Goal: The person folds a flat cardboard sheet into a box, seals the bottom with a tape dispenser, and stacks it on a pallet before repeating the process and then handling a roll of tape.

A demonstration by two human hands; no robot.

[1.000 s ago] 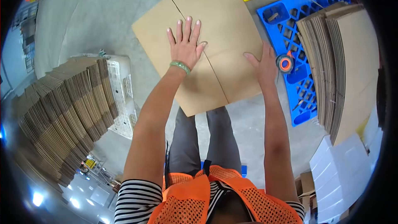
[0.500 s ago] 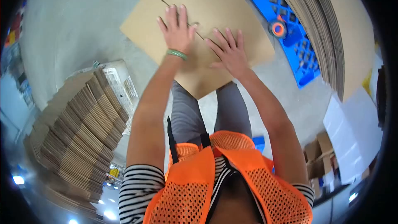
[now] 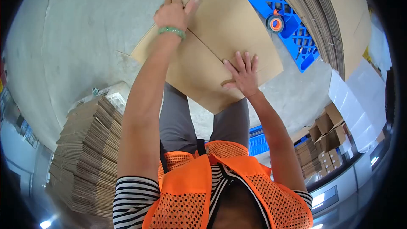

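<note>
A large brown cardboard box (image 3: 220, 29) stands on the concrete floor in front of me, its two top flaps meeting in a seam that runs diagonally. My left hand (image 3: 173, 12), with a green bangle at the wrist, curls over the far end of that seam, fingers gripping the flap edge. My right hand (image 3: 242, 74) lies spread flat on the near end of the seam, thumb tucked at the flap's edge.
A blue plastic pallet (image 3: 292, 25) at the upper right carries an orange tape roll (image 3: 275, 24) and a tall stack of flat cardboard (image 3: 335, 17). Another stack of flattened boxes (image 3: 89, 144) stands at my left. Small cartons (image 3: 326, 135) sit at the right.
My left hand slid from the middle of the box top to the far end of the seam and curled over it. My right hand moved nearer along the seam. The view tilted.
</note>
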